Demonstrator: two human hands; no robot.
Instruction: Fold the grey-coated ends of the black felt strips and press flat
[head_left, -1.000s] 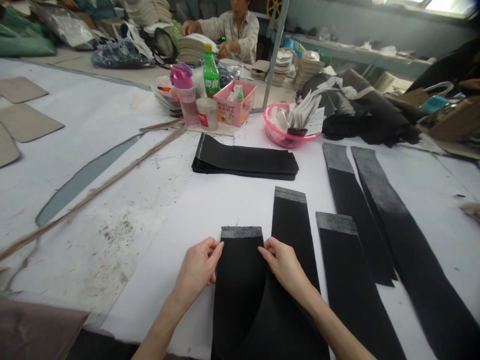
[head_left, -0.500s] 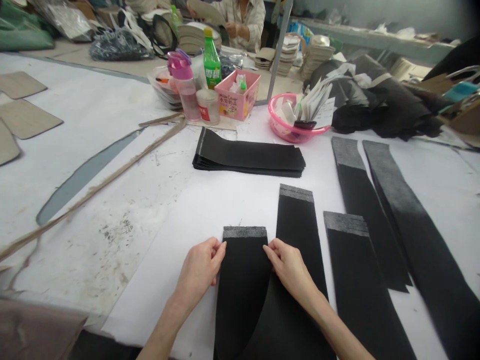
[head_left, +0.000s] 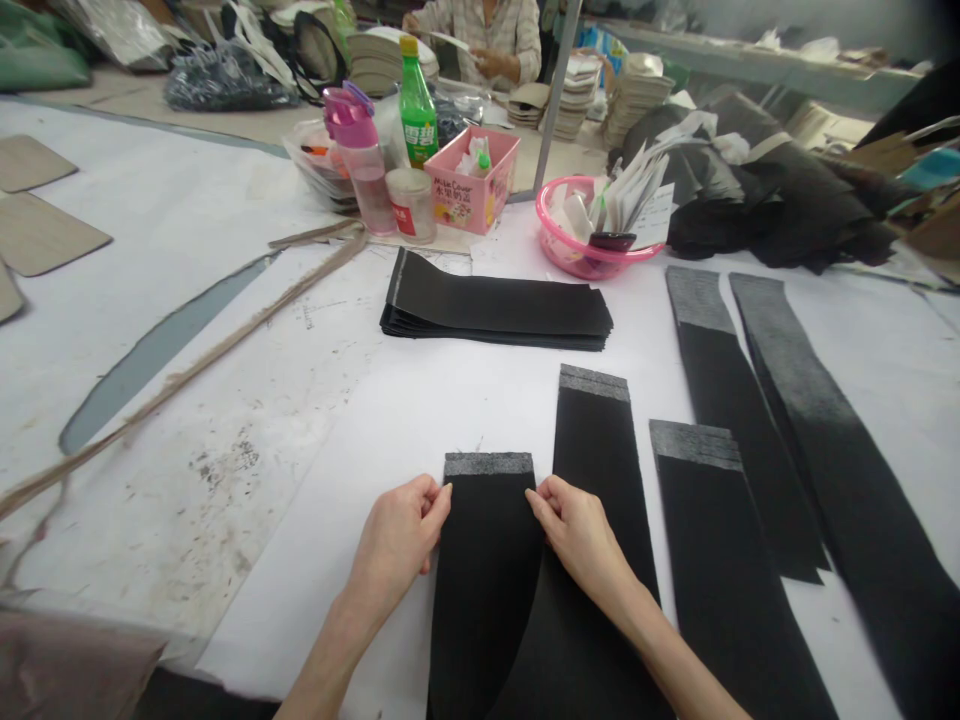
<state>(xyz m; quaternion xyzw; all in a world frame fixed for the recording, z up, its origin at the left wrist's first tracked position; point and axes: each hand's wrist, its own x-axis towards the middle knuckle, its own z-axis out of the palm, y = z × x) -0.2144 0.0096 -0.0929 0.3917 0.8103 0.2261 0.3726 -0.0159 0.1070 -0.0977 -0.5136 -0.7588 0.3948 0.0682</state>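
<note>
A black fabric strip (head_left: 484,560) with a grey band across its far end lies in front of me. My left hand (head_left: 401,530) pinches its left edge just below the band. On the opposite edge, my right hand (head_left: 574,525) pinches it between thumb and fingers. The strip's near part spreads into a wider black piece that runs under my right forearm. Just right of my right hand lies a second black strip (head_left: 596,440) with a grey end. Further right is a stack of black strips (head_left: 697,540) with stepped grey ends.
Beyond my hands lies a stack of folded black strips (head_left: 495,305). Behind it stand a pink basket (head_left: 600,265), a pink box (head_left: 472,190), a purple-lidded bottle (head_left: 367,170) and a green bottle (head_left: 416,110). More long black strips (head_left: 832,430) lie right. A person (head_left: 487,40) works across the table.
Both hands keep their pinch on the strip with hardly any movement. The view has shifted slightly. Across the table, the person's hands and the flat piece they hold have moved lower.
</note>
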